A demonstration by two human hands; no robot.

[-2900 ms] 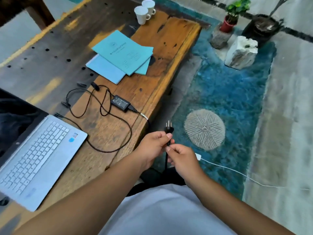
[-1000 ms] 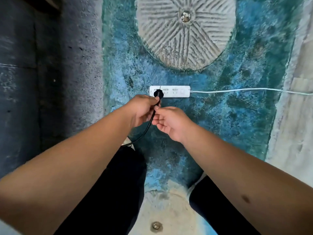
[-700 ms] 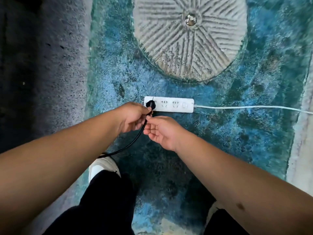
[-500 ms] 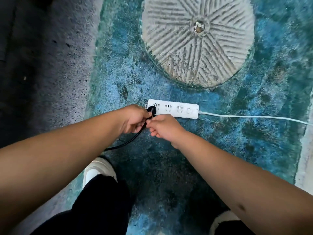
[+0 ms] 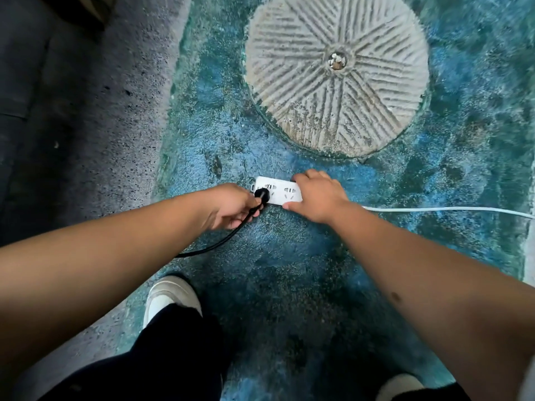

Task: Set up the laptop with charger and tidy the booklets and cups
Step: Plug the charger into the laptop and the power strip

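1. Now my right hand [image 5: 317, 196] has let go of the black cord [image 5: 220, 241] and moved onto the white power strip [image 5: 279, 192], with its fingers and thumb curled over it.
2. It holds the strip down so it won't slide.
3. My left hand [image 5: 231, 205] pinches the charger plug [image 5: 262, 194], right at the end socket.
4. I think one push comes next.

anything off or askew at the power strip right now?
Nothing damaged. The black plug sits at the power strip's left-end socket; whether it's fully seated can't be told. Left hand grips it, right hand steadies the strip.
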